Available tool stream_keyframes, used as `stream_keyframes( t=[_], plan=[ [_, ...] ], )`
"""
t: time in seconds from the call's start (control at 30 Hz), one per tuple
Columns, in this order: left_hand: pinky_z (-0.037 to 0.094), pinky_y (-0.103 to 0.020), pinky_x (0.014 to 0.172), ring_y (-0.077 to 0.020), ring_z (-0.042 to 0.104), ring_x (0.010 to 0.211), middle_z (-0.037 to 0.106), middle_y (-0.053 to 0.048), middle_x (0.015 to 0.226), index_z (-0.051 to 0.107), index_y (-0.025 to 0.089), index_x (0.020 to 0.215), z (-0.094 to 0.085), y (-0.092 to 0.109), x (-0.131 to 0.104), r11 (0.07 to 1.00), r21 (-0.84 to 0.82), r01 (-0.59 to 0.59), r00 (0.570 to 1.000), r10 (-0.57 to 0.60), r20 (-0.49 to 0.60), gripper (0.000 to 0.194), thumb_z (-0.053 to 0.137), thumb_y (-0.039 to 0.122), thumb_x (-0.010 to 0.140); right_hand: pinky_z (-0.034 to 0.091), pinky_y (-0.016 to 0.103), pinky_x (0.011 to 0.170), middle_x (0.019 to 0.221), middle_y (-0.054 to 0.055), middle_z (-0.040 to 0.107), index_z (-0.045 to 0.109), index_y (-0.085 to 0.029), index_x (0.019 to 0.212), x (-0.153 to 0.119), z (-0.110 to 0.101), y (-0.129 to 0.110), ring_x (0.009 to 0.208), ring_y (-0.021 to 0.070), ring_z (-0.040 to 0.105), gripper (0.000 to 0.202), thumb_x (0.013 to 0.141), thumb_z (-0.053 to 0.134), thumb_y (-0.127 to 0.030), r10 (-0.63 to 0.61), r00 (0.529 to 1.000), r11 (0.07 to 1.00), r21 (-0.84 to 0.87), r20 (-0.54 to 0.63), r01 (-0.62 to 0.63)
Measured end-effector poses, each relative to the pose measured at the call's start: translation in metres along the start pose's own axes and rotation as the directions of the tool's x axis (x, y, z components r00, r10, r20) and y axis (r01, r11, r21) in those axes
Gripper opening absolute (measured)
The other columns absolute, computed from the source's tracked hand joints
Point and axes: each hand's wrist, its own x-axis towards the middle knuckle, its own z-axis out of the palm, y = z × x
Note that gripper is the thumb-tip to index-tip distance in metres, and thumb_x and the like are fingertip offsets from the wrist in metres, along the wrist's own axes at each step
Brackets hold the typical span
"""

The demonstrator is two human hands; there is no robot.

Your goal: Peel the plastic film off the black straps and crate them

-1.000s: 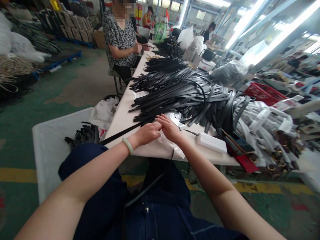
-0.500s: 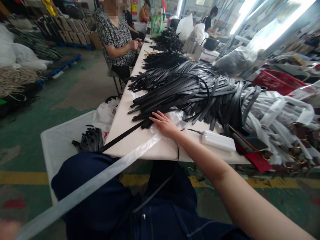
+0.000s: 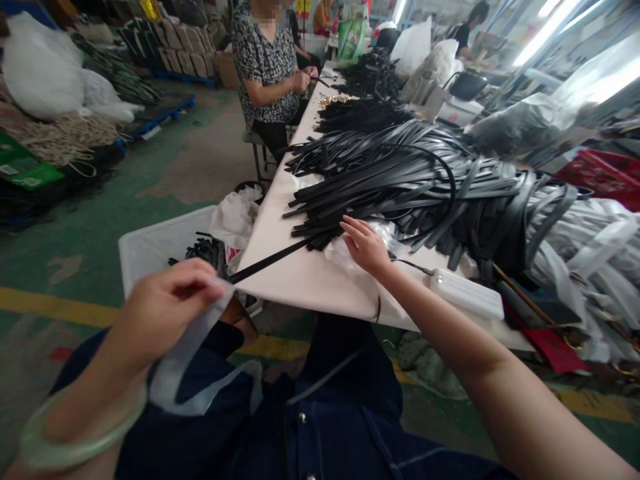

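My left hand (image 3: 167, 303), with a pale bangle at the wrist, pinches one end of a translucent plastic strip (image 3: 173, 373). The strip droops in a loose curve over my lap. On the table my right hand (image 3: 367, 245) lies with its fingers stretched out, touching a crumpled clear plastic piece (image 3: 345, 255). Just beyond its fingertips are the cut ends of a big heap of black straps (image 3: 370, 180). One single black strap (image 3: 270, 261) runs from the heap over the table's left edge, close to my left hand.
A white power bank (image 3: 467, 293) with a cable lies right of my forearm on the white table (image 3: 285, 293). Plastic-wrapped straps (image 3: 575, 233) are piled at the right. A white bin (image 3: 145, 257) holding black pieces stands left, below the table. A co-worker (image 3: 273, 73) sits beyond it.
My left hand has come up and inward from the lower left corner. The plastic strip, taut between the hands before, now hangs slack from it. My right hand stays flat by the straps.
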Motion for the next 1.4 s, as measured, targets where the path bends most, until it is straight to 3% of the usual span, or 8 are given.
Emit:
stream_keyframes(
  t=[0.2, 0.33, 0.5, 0.63, 0.77, 1.0, 1.17, 1.4],
  plan=[
    [0.041, -0.026, 0.065, -0.0144, 0.052, 0.068, 0.057, -0.002, 0.070, 0.061, 0.015, 0.063, 0.056, -0.033, 0.053, 0.999, -0.047, -0.013, 0.995, 0.018, 0.100, 0.025, 0.064, 0.037, 0.074, 0.050, 0.039, 0.098, 0.120, 0.009, 0.067, 0.070, -0.018, 0.112, 0.009, -0.013, -0.085, 0.108, 0.0233, 0.063, 0.030, 0.091, 0.054, -0.033, -0.007, 0.977, 0.910, 0.406, 0.214, -0.082],
    [0.033, -0.022, 0.054, -0.0108, 0.045, 0.060, 0.049, 0.001, 0.063, 0.053, 0.015, 0.059, 0.063, -0.049, 0.053, 0.999, -0.052, 0.003, 0.996, 0.002, 0.088, 0.030, 0.066, 0.037, 0.073, 0.056, 0.029, 0.076, 0.108, 0.006, 0.072, 0.067, -0.020, 0.115, 0.009, 0.007, -0.151, 0.089, 0.0177, 0.069, 0.035, 0.086, 0.061, -0.037, 0.041, 0.871, 0.623, 0.669, 0.489, -0.405],
    [0.032, -0.023, 0.056, -0.0103, 0.042, 0.058, 0.045, 0.002, 0.059, 0.048, 0.015, 0.055, 0.064, -0.057, 0.049, 0.994, -0.103, -0.031, 0.995, 0.041, 0.096, 0.031, 0.063, 0.032, 0.076, 0.056, 0.026, 0.073, 0.099, 0.005, 0.073, 0.063, -0.020, 0.119, 0.007, 0.037, -0.179, 0.080, 0.0156, 0.069, 0.043, 0.081, 0.068, -0.039, 0.109, 0.844, 0.458, 0.727, 0.525, -0.511],
    [0.039, -0.025, 0.068, -0.0133, 0.053, 0.071, 0.055, -0.002, 0.071, 0.057, 0.014, 0.059, 0.057, -0.066, 0.049, 0.981, -0.158, -0.114, 0.988, 0.128, 0.084, 0.024, 0.053, 0.022, 0.081, 0.055, 0.029, 0.081, 0.108, 0.007, 0.071, 0.062, -0.018, 0.120, 0.018, 0.047, -0.172, 0.093, 0.0177, 0.068, 0.040, 0.086, 0.065, -0.039, 0.156, 0.895, 0.678, 0.613, 0.418, -0.405],
    [0.039, -0.025, 0.068, -0.0130, 0.053, 0.069, 0.055, -0.002, 0.071, 0.056, 0.015, 0.057, 0.040, -0.072, 0.051, 0.983, -0.093, -0.161, 0.987, 0.161, -0.012, 0.025, 0.048, 0.016, 0.081, 0.040, 0.038, 0.105, 0.125, 0.012, 0.063, 0.059, -0.015, 0.124, 0.038, 0.059, -0.159, 0.119, 0.0241, 0.054, 0.044, 0.086, 0.067, -0.036, -0.087, 0.944, 0.966, 0.257, 0.319, 0.003],
    [0.042, -0.025, 0.067, -0.0143, 0.055, 0.070, 0.060, -0.002, 0.071, 0.067, 0.014, 0.067, 0.026, -0.077, 0.049, 0.985, -0.156, -0.073, 0.987, 0.050, -0.150, 0.017, 0.063, 0.027, 0.078, 0.042, 0.031, 0.084, 0.093, 0.010, 0.065, 0.062, -0.016, 0.091, 0.056, 0.068, -0.149, 0.091, 0.0221, 0.059, 0.012, 0.092, 0.057, -0.026, -0.081, 0.915, 0.996, -0.013, 0.396, 0.094],
    [0.042, -0.024, 0.059, -0.0138, 0.055, 0.062, 0.065, -0.002, 0.067, 0.067, 0.014, 0.071, 0.029, -0.083, 0.046, 0.958, -0.279, 0.071, 0.980, -0.119, -0.160, 0.023, 0.076, 0.035, 0.067, 0.042, 0.026, 0.069, 0.080, 0.003, 0.063, 0.052, -0.019, 0.102, 0.043, 0.016, -0.152, 0.072, 0.0173, 0.060, 0.012, 0.095, 0.044, -0.026, 0.121, 0.977, 0.970, 0.187, 0.178, -0.154],
    [0.044, -0.024, 0.064, -0.0147, 0.060, 0.065, 0.069, -0.003, 0.067, 0.070, 0.014, 0.064, 0.041, -0.066, 0.048, 0.970, -0.231, 0.072, 0.989, -0.099, -0.106, 0.010, 0.068, 0.023, 0.067, 0.046, 0.026, 0.067, 0.078, 0.003, 0.065, 0.056, -0.021, 0.090, 0.012, -0.044, -0.174, 0.070, 0.0157, 0.061, 0.011, 0.094, 0.048, -0.026, -0.025, 0.999, 0.961, 0.276, -0.029, 0.032]
  ],
)
